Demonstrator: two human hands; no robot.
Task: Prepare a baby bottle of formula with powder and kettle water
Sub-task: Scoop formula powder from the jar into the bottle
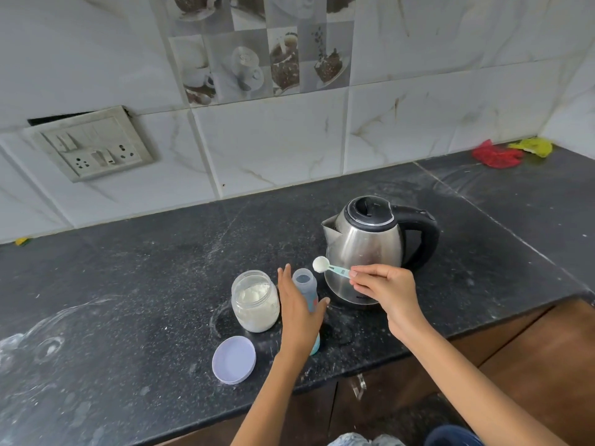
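One scoop [331, 268], handle pointing right, bowl above the upright bottle [306, 289].

Kettle [367, 249]: brushed silver steel body, black lid and handle; it stands on a black countertop [161, 268] speckled and smeared white. Left of the kettle, a clear jar [255, 300] holds off-white powder, a translucent bottle [306, 286] carries red and teal print, and a pale lilac lid [234, 359] lies in front; the scoop [328, 267] against the kettle is white-bowled with a mint-green handle. Behind the kettle, white tiles [273, 140] veined grey-brown and a grey-brown panel of coffee pictures; far right of it, red and yellow cloths [512, 152].
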